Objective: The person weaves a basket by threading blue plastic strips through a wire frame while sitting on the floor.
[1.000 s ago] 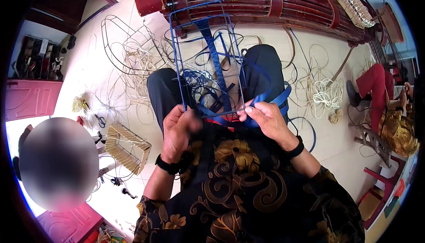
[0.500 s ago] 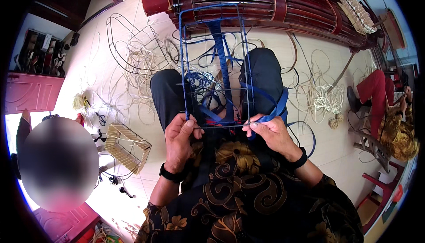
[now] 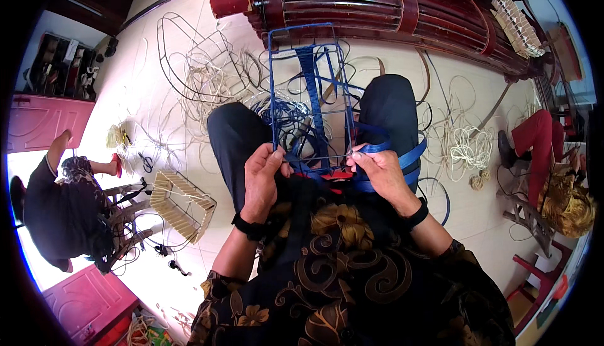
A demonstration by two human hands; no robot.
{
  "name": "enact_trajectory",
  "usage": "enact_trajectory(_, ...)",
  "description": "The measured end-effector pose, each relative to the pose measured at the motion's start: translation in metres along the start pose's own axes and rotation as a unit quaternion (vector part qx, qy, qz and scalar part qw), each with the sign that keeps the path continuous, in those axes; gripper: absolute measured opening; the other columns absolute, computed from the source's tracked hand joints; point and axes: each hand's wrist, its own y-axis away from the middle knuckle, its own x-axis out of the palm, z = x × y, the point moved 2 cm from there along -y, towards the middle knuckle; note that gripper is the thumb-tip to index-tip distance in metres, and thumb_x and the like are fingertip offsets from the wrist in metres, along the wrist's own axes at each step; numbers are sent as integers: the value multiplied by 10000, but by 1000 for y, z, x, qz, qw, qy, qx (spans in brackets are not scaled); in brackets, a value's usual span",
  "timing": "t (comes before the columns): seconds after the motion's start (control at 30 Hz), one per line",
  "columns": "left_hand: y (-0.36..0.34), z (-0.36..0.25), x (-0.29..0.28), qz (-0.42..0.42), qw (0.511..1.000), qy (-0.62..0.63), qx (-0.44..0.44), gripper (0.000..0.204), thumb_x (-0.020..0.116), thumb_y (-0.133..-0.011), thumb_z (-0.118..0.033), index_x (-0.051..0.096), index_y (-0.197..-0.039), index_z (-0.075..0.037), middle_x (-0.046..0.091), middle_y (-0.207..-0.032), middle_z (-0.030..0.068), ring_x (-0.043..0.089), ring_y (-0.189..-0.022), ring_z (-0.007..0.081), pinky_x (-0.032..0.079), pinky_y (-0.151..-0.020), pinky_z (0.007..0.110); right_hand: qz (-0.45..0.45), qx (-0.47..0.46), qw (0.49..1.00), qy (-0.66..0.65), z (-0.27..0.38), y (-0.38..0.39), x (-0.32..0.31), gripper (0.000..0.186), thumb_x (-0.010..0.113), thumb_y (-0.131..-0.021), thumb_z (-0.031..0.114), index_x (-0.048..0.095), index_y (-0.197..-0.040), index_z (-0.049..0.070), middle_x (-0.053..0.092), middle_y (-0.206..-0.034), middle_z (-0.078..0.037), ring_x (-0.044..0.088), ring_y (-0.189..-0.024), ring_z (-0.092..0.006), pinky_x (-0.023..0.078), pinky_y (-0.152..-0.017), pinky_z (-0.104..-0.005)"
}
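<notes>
Between my knees I hold a boxy wire frame (image 3: 273,103), its rods partly wrapped in blue. A wide blue woven band (image 3: 313,85) runs along its middle. My left hand (image 3: 260,173) pinches the frame's near left corner between thumb and fingers. At the near right corner my right hand (image 3: 382,173) is closed on the rod. A loose blue strip (image 3: 409,157) leaves the right hand and loops out over my right thigh; whether those fingers also grip it is hard to tell. Tangled blue strips (image 3: 283,112) lie beyond and below the frame.
A dark red slatted wooden bench (image 3: 340,6) stands ahead. Bare wire frames (image 3: 165,50) and pale cords (image 3: 207,91) cover the floor to the left, near a cream-wrapped frame (image 3: 173,198). One person (image 3: 60,214) sits at left, another (image 3: 566,195) at right. A cord coil (image 3: 472,147) lies right.
The frame has tipped and shifted slightly right, with its near rod raised toward the knees. Both hands moved up a little with it. The blue strip's loop hangs farther out. The person at left has bent over.
</notes>
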Motion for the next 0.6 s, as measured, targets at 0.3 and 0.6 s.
enact_trajectory(0.3,-5,-2,9,10,999,-30,-15,125,508,-993,-113,565,-951,-10,560,-685,28,541,-661,117,478,-729,272,-34,-27,997,59,7,1,-4,176,600,-942,96,667,-985,-62,710,-828,-96,659,-729,-137,514,-671,-261)
enact_trajectory(0.6,3,-7,-7,-25,992,-120,-7,277,532,-985,-104,540,-1230,25,664,-1030,71,596,-928,130,461,-863,263,-127,-20,992,-4,30,-4,-24,201,625,-947,144,717,-1007,-25,663,-788,-39,554,-708,-94,449,-673,-236)
